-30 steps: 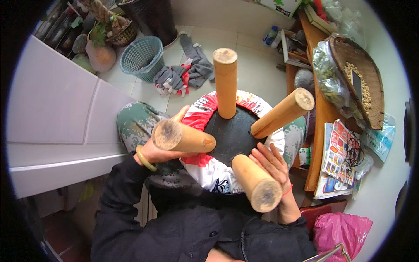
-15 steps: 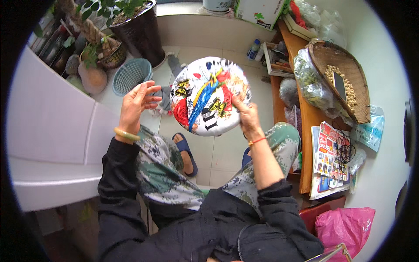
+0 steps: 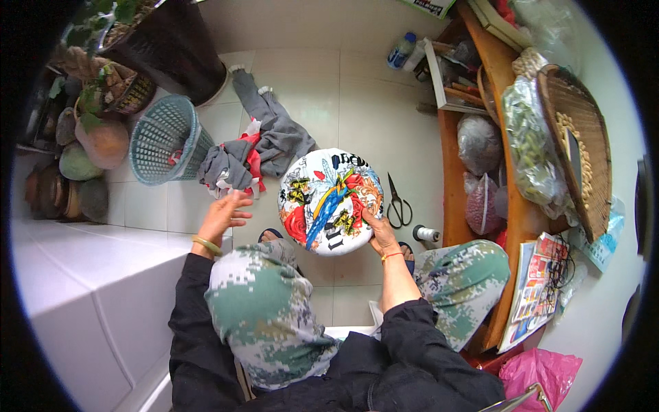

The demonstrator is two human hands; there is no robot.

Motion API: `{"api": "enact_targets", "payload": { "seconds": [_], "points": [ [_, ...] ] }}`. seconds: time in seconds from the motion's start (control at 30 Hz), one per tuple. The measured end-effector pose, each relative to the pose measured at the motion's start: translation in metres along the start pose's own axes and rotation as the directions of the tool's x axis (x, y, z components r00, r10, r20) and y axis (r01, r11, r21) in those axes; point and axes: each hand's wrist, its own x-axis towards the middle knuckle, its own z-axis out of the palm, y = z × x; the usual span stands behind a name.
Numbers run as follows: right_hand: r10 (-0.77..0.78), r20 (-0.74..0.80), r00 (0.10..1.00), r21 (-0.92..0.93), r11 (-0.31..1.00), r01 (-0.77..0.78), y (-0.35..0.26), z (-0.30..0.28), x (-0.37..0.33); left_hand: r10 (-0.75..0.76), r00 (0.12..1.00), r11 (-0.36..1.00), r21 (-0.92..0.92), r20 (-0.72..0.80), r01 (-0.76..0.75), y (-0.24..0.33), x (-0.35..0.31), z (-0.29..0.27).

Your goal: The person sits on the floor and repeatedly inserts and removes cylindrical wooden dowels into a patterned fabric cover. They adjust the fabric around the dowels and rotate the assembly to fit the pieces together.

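Observation:
A round, puffy white cushion, printed with a blue and yellow parrot, red flowers and butterflies, hangs in front of my knees. My right hand grips its lower right edge, thumb on the printed face and the other fingers hidden behind. To the left of the cushion, apart from it, my left hand holds nothing, fingers stretched out and spread. Beyond the left hand lies a heap of grey and red cloth on the floor. Black-handled scissors and a spool of white thread rest on the tiles right of the cushion.
A blue-green plastic basket stands left of the cloth, near a dark plant pot. Wooden shelves with plastic bags and a woven tray line the right side. Close on my left is a white panel; bottles stand far right.
The view has tilted toward the floor, so the scissors and thread spool now show. The cushion sits lower in the picture, still in my right hand; my left hand stays open beside it.

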Motion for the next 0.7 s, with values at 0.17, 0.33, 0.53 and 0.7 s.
{"api": "enact_targets", "payload": {
  "seconds": [0.17, 0.33, 0.53, 0.7],
  "points": [
    [0.048, -0.03, 0.998, -0.15, 0.987, -0.052, -0.011, -0.002, 0.0, -0.035, 0.993, 0.998, 0.053, 0.111, 0.029, -0.039, 0.062, 0.039],
    [-0.562, -0.253, 0.788, -0.889, 0.456, 0.04, -0.039, 0.016, 0.02, 0.42, 0.906, 0.855, 0.316, 0.046, -0.412, -0.033, 0.111, 0.079],
    [-0.606, -0.205, 0.768, -0.9, 0.425, 0.096, -0.044, 0.053, 0.034, 0.524, 0.831, 0.775, 0.301, 0.184, -0.556, 0.001, 0.148, 0.122],
    [-0.714, -0.174, 0.679, -0.95, 0.303, 0.075, -0.031, 0.056, 0.036, 0.243, 0.968, 0.777, 0.584, 0.066, -0.235, 0.003, 0.157, 0.134]
  ]
}}
